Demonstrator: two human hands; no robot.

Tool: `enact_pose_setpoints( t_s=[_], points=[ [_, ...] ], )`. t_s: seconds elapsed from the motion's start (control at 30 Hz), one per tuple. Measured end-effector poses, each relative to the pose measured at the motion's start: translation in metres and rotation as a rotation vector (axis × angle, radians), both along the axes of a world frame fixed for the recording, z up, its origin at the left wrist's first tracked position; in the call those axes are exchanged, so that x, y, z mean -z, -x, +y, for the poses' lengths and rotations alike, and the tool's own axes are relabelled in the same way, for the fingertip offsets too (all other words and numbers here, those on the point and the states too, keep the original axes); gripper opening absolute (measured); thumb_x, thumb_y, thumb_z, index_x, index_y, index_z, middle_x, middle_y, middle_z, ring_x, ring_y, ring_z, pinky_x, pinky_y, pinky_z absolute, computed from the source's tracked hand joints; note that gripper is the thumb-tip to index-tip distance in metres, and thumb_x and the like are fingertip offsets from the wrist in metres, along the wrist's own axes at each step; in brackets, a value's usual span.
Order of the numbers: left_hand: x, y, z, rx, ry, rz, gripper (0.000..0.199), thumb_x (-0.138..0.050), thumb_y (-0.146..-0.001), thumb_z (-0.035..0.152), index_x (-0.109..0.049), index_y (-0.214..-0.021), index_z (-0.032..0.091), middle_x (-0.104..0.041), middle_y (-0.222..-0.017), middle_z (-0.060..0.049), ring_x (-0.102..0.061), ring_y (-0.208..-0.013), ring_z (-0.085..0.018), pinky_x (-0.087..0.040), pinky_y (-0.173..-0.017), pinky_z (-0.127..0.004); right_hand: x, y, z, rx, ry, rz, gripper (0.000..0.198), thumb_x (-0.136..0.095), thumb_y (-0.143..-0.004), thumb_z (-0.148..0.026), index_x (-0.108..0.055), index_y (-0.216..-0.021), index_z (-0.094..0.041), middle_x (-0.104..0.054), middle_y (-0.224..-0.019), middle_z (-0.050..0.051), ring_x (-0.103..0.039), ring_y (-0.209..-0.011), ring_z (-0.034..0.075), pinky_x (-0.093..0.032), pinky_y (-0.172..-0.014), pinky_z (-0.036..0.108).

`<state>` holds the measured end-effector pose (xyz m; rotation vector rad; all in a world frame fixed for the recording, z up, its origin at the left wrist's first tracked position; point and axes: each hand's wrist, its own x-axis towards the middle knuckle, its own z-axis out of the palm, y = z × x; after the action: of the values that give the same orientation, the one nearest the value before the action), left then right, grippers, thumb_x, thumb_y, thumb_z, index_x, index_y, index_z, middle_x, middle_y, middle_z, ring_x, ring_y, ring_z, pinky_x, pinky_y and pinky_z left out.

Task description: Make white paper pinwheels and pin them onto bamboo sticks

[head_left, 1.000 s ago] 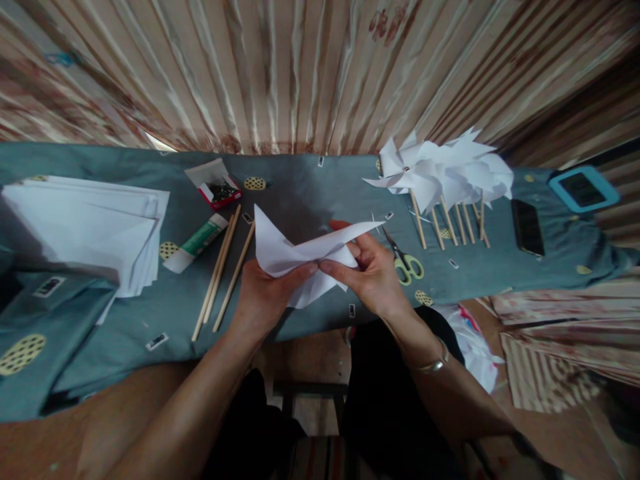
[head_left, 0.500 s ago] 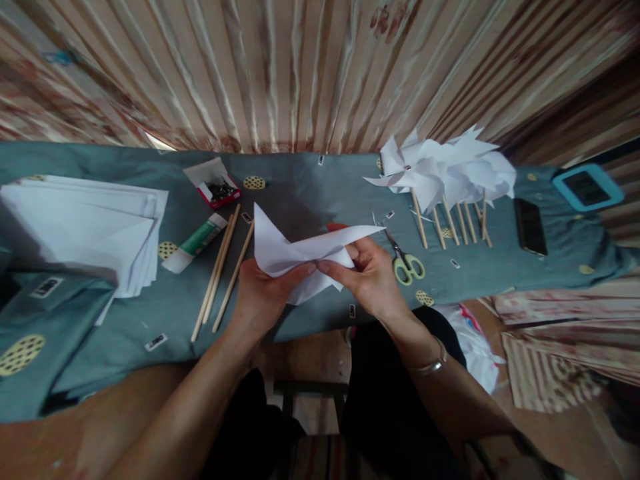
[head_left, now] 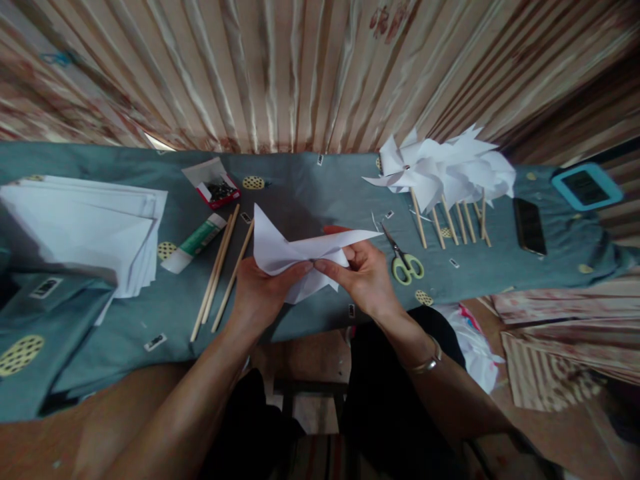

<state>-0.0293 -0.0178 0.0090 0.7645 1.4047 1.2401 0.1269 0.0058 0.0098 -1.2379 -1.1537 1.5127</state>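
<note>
A white paper pinwheel (head_left: pixel 280 250), its corners folded in toward the middle, is held up over the front of the cloth-covered table. My left hand (head_left: pixel 263 290) grips its left side, thumb pressed on the centre. From the right, my right hand (head_left: pixel 367 273) pinches the same paper, and its thumb tip meets the left thumb there. Most fingers are hidden behind the paper. Green-handled scissors (head_left: pixel 406 265) lie just right of my right hand. Left of my left hand rest several wooden sticks (head_left: pixel 217 273).
A stack of white paper (head_left: pixel 85 227) lies at the left. Beside it are a glue stick (head_left: pixel 195 243) and an opened red box (head_left: pixel 217 190) of small dark metal pieces. Finished pinwheels (head_left: pixel 450 170) on sticks, a phone (head_left: pixel 530 227) and a blue-framed device (head_left: pixel 587 187) lie at the right.
My right hand has shifted very slightly left with its side of the paper. Both hands keep their hold, thumbs still together at the centre.
</note>
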Motion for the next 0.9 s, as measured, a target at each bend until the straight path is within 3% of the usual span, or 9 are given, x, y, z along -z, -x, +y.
enact_pose_setpoints(
  t_s=[0.53, 0.9],
  points=[
    [0.0026, 0.0008, 0.0007, 0.016, 0.005, 0.018, 0.024, -0.085, -0.057, 0.032, -0.073, -0.073, 0.019, -0.077, -0.077, -0.005, -0.071, -0.076, -0.026, -0.06, -0.074, -0.038, 0.0049, -0.0022, 0.0009, -0.02, -0.036, -0.067, 0.048, -0.086, -0.064, -0.04, -0.068, -0.105, -0.024, -0.075, -0.082, -0.001, -0.068, -0.073, 0.016, -0.056, -0.071, 0.031],
    [0.0033, 0.0012, 0.0009, 0.013, -0.01, 0.028, 0.022, -0.084, -0.057, 0.03, -0.072, -0.072, 0.019, -0.076, -0.075, -0.004, -0.07, -0.073, -0.024, -0.06, -0.072, -0.037, 0.0011, 0.0033, -0.0002, 0.03, -0.023, -0.034, 0.046, -0.09, -0.055, -0.044, -0.07, -0.092, -0.024, -0.075, -0.079, -0.003, -0.067, -0.069, 0.016, -0.057, -0.07, 0.032]
  ],
)
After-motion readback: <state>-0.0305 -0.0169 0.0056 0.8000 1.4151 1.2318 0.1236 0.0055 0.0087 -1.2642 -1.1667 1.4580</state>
